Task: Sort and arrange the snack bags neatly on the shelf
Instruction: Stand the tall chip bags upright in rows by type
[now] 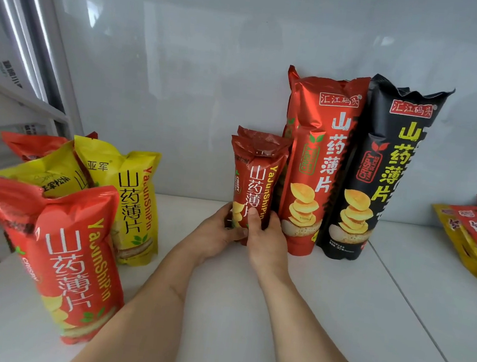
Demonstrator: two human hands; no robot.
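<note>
Both hands (248, 231) around small red bag (256, 179)

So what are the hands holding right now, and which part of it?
Both hands grip the small dark red snack bag at its bottom end, left hand on its left side, right hand on its right with the thumb across the front.

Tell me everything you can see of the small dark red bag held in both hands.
The small dark red bag is glossy foil with a crimped top, white characters, yellow lettering and a chip picture. It stands upright at the shelf back, beside the tall red bag. The left hand and right hand grip its base.
</note>
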